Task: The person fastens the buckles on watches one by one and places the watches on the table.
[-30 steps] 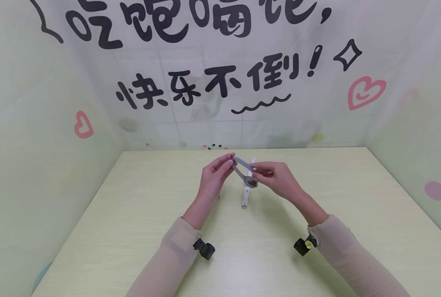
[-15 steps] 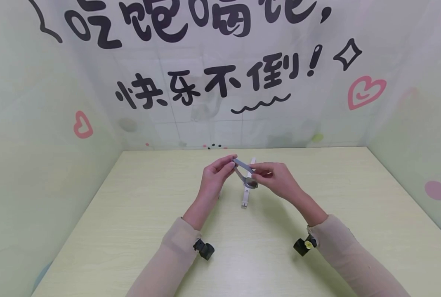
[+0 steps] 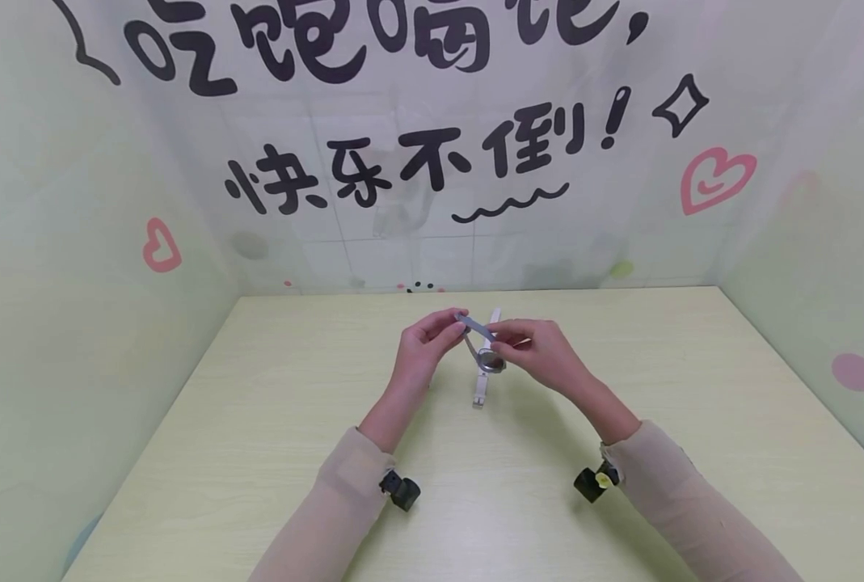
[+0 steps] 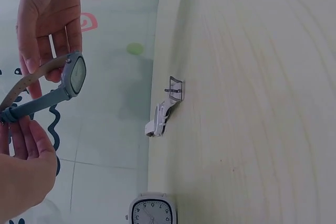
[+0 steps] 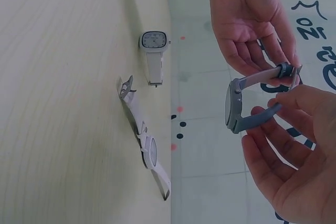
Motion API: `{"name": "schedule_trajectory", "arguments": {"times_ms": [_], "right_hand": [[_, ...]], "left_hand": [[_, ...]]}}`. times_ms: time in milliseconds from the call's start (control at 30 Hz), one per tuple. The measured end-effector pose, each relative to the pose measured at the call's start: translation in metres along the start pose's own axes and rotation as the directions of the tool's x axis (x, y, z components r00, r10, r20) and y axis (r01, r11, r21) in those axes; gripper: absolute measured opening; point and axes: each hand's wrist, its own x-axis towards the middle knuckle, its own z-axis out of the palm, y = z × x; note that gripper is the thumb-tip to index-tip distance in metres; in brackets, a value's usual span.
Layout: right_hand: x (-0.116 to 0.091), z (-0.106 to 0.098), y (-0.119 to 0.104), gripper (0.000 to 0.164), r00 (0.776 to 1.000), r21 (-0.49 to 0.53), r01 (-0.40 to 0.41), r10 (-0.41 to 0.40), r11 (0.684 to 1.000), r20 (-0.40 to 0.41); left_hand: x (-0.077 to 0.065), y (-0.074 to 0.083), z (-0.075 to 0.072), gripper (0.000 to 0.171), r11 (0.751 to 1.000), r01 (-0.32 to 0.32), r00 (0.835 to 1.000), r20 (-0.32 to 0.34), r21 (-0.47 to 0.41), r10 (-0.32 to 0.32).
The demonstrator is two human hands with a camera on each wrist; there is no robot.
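A grey-blue wristwatch (image 3: 491,361) hangs in the air between both hands, its strap bent into a loop. My left hand (image 3: 419,349) pinches the buckle end of the strap, where the two strap ends meet at a keeper loop (image 5: 285,70). My right hand (image 3: 542,349) holds one strap half between thumb and fingers, close to the round case. In the right wrist view the watch case (image 5: 234,106) stands edge-on, away from the fingers. The strap's inner side (image 4: 44,69) looks tan in the left wrist view.
Below the hands, a white wristwatch (image 3: 480,392) lies stretched on the pale wooden table (image 3: 271,420). Another white watch (image 5: 154,40), with a squarish numbered dial, lies left of it, mostly hidden by the left hand in the head view. A printed curtain (image 3: 344,259) stands behind.
The left hand has shifted slightly right and toward the body with the strap end. The watch face has tilted upward, and the strap loop looks narrower. The right hand has barely moved.
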Motion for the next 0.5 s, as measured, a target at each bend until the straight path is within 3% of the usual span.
{"name": "schedule_trajectory", "arguments": {"times_ms": [500], "right_hand": [[0.0021, -0.0041, -0.0044, 0.024, 0.996, 0.020, 0.050, -0.048, 0.999, -0.069]], "left_hand": [[0.0015, -0.0021, 0.0010, 0.027, 0.995, -0.011, 0.999, -0.047, 0.097, 0.016]]}}
